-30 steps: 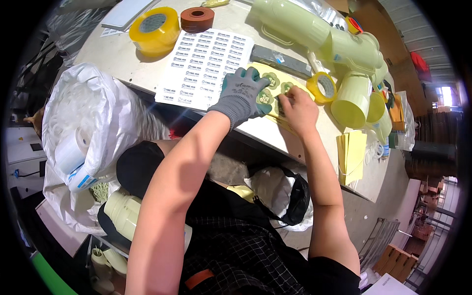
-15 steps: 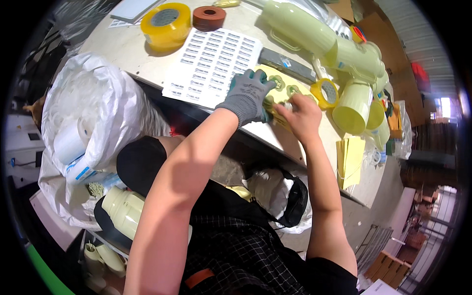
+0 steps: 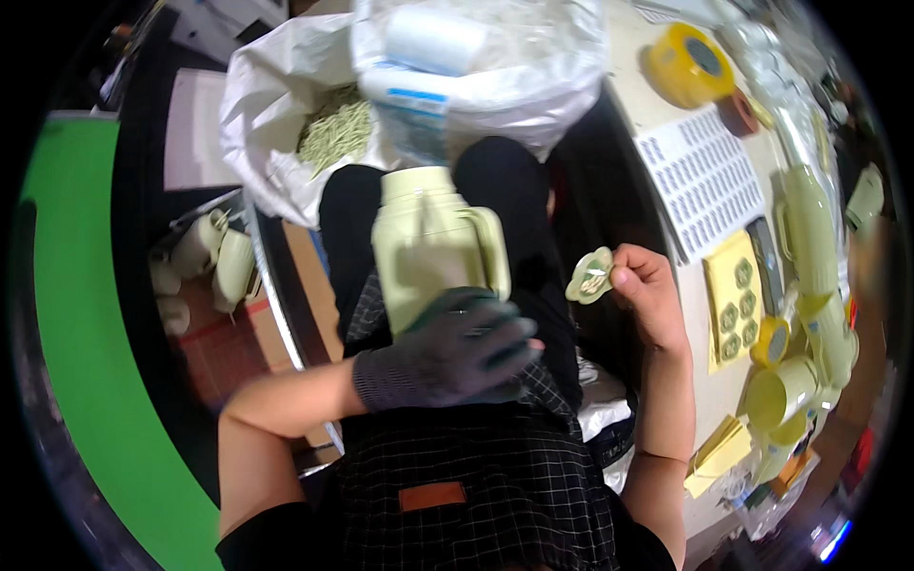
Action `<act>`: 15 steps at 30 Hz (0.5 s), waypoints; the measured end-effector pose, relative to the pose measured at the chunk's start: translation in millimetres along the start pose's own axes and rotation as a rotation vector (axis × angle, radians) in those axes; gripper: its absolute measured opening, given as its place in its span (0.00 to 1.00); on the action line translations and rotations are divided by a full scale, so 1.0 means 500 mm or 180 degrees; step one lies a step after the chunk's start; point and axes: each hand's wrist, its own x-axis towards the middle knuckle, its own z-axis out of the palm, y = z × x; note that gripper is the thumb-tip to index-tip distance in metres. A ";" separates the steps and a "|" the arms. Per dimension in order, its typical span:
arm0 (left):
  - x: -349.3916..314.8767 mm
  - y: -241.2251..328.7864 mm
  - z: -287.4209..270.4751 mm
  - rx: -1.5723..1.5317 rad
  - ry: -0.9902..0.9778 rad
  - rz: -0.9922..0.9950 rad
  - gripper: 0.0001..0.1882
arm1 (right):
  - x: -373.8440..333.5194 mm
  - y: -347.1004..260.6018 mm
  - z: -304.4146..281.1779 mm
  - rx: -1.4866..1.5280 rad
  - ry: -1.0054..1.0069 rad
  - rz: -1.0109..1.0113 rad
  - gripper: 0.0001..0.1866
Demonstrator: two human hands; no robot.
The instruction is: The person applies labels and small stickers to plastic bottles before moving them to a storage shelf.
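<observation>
A pale green thermos jug (image 3: 428,249) with a side handle lies across my lap, its neck pointing away from me. My left hand (image 3: 447,350), in a grey and green glove, is wrapped over the jug's near part and hides it there. Bare, my right hand (image 3: 649,290) pinches a green flower-shaped sticker (image 3: 589,277) by its edge, to the right of the jug and apart from it. On the table at the right, a yellow backing sheet (image 3: 721,282) carries several similar green stickers.
A white sack (image 3: 562,100) of clear plastic stands ahead, beside a bag of pale green pieces (image 3: 335,133). On the table are a white label sheet (image 3: 700,176), tape rolls (image 3: 690,65) and more jug bodies (image 3: 809,228). Several jugs (image 3: 234,270) sit low at the left.
My view has swung left and down to my lap. Both hands have left the yellow sheet; the left has come onto the jug, and the right has brought a sticker away from the table.
</observation>
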 end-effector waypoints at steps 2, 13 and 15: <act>-0.114 0.027 -0.042 0.0319 0.0486 -0.0893 0.39 | 0.030 -0.017 0.061 -0.0188 -0.0514 0.0081 0.18; -0.234 0.041 0.101 -0.0212 0.1513 -0.1189 0.21 | 0.103 -0.054 0.245 -0.1403 -0.1153 0.0556 0.24; -0.248 0.037 0.112 0.0072 0.1777 -0.1269 0.22 | 0.109 -0.047 0.258 -0.1687 -0.1112 0.0487 0.26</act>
